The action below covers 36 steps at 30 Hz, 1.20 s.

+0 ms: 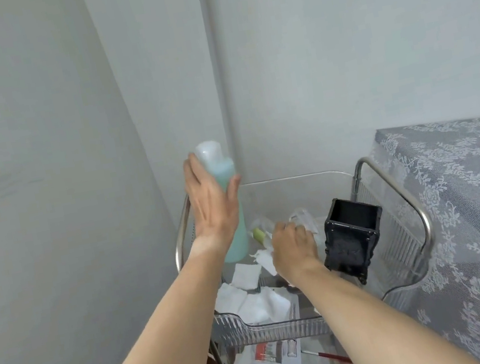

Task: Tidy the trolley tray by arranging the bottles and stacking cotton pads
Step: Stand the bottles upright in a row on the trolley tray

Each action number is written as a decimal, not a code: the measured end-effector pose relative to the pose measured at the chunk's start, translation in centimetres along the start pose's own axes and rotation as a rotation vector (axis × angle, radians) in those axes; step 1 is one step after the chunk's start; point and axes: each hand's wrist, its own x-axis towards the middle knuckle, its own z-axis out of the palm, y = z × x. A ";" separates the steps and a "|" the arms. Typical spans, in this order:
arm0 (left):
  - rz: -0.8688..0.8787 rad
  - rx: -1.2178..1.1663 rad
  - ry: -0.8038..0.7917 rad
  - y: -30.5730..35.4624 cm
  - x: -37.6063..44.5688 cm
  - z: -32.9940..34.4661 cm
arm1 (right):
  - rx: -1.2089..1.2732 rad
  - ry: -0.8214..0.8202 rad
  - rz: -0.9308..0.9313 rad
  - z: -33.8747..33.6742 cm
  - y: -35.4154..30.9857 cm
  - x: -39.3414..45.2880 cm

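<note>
The left hand (214,208) held a tall bottle (229,203) of blue-green liquid with a pale cap, lifted above the left side of the clear trolley tray (292,179). The right hand (291,246) was down in the tray, curled around a small clear item that was too blurred to identify, just beside a black square holder (351,236) standing tilted at the right. White cotton pads (245,293) lay scattered loose across the tray floor near both arms, and a lace-covered surface (476,204) stood to the right of the trolley.
</note>
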 end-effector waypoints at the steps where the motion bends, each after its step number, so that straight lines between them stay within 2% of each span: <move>1: 0.014 0.005 -0.008 0.1 -0.3 0.0 | 0.001 0.003 -0.003 0.0 0.0 0.0; 4: 0.075 0.126 0.080 0.6 -1.7 -0.3 | 0.059 0.028 -0.027 -0.7 0.0 0.0; 6: 0.225 0.211 0.167 1.2 -2.8 -0.4 | 0.114 0.064 -0.054 -1.4 0.1 0.1; 7: 0.316 0.219 0.156 1.3 -3.3 -0.4 | 0.137 0.081 -0.066 -1.7 0.1 0.1; 9: 0.416 0.187 0.025 1.5 -4.1 0.0 | 0.174 0.123 -0.084 -2.6 0.3 0.1; 12: 0.296 0.157 -0.182 1.5 -4.9 0.7 | 0.261 0.192 -0.113 -3.8 0.4 0.3; 17: 0.228 0.332 -0.317 0.3 -5.8 1.1 | 0.313 0.158 -0.171 -4.3 1.0 1.1; 21: 0.042 0.467 -0.606 -0.9 -6.9 1.0 | 0.360 0.124 -0.177 -3.8 1.0 2.1; 24: -0.026 0.512 -0.796 -1.7 -7.5 1.4 | 0.454 0.055 -0.225 -3.8 0.7 2.8; 28: -0.012 0.472 -0.865 -1.7 -7.6 2.2 | 0.681 0.015 -0.125 -3.7 1.0 2.6; 29: -0.003 0.478 -0.862 -1.6 -7.7 2.4 | 0.675 0.060 -0.074 -3.5 1.2 2.5; 31: 0.018 0.503 -0.856 -1.5 -7.8 2.7 | 0.511 0.147 0.029 -3.0 1.7 2.4; 32: 0.029 0.509 -0.857 -1.6 -7.9 2.8 | 0.426 0.141 0.075 -2.8 1.9 2.3; 36: 0.056 0.503 -0.861 -1.6 -8.0 3.0 | 0.137 -0.047 0.154 -2.2 2.0 1.5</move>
